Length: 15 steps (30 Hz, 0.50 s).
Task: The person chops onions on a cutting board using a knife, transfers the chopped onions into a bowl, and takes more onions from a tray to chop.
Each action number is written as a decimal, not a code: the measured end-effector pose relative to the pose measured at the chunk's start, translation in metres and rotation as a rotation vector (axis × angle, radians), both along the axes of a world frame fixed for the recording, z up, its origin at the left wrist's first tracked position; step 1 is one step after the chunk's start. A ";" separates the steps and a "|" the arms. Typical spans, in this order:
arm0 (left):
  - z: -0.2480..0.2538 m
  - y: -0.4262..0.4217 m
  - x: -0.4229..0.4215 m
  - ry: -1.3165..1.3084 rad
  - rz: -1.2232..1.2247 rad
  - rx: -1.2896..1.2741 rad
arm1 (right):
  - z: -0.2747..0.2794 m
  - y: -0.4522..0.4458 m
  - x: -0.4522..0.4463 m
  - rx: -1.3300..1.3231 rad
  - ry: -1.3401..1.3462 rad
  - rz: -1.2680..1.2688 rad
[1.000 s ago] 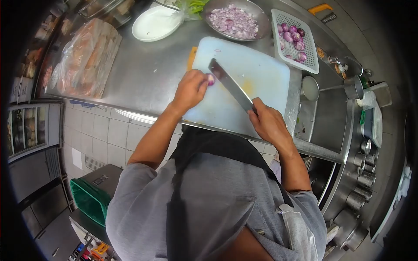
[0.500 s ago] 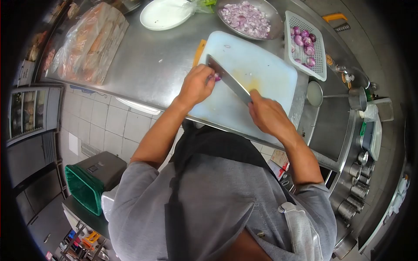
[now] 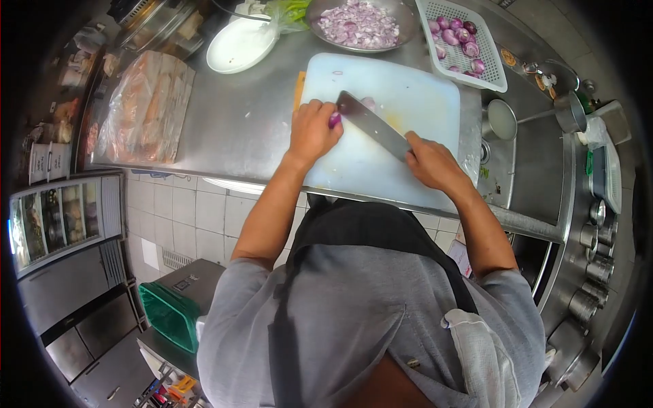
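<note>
My left hand (image 3: 315,131) is closed around a small purple onion piece (image 3: 334,120) at the left side of the white cutting board (image 3: 360,75). My right hand (image 3: 435,163) grips the handle of a broad-bladed kitchen knife (image 3: 374,127). The blade slants across the board, its far end close beside the fingers of my left hand. Just beyond the blade lies a pale cut onion piece (image 3: 368,103). A thin onion ring sits near the board's far edge.
Behind the board stand a metal bowl of chopped onion (image 3: 359,25) and a white basket of whole onions (image 3: 500,80). A white plate (image 3: 238,51) and a bag-wrapped stack (image 3: 146,109) lie to the left. To the right is a sink (image 3: 537,166) with a ladle-like round pan (image 3: 501,121).
The knife blade has shifted slightly to the right of my left hand. A pale cut piece now shows beyond the blade. The camera view has also shifted.
</note>
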<state>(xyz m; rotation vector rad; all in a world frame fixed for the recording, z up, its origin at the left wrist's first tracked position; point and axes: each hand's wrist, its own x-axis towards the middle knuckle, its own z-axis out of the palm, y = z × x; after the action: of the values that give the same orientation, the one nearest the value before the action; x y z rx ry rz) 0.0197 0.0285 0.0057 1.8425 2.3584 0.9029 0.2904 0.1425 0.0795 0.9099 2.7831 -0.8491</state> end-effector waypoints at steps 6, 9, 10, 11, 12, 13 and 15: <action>-0.007 -0.017 -0.010 -0.130 -0.048 0.120 | 0.009 -0.017 0.009 -0.027 -0.073 -0.003; 0.002 -0.015 -0.009 -0.147 -0.048 0.027 | 0.035 -0.016 -0.006 0.010 -0.101 0.041; 0.005 -0.014 -0.010 -0.151 -0.047 -0.001 | 0.047 -0.015 -0.012 0.035 -0.108 0.070; 0.007 -0.012 -0.011 -0.139 -0.065 -0.009 | 0.056 -0.016 -0.018 0.059 -0.117 0.102; 0.008 -0.010 -0.013 -0.128 -0.079 -0.017 | 0.063 -0.020 -0.022 0.065 -0.113 0.103; 0.007 -0.010 -0.016 -0.118 -0.090 -0.023 | 0.069 -0.024 -0.026 0.072 -0.110 0.107; 0.004 -0.011 -0.017 -0.152 -0.082 0.003 | 0.055 -0.031 -0.026 0.066 -0.116 0.104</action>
<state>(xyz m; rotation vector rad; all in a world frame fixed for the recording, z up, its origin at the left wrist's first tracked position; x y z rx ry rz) 0.0028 0.0171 0.0096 1.7879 2.1782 0.9986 0.2640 0.1118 0.1342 0.7883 2.7450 -0.6703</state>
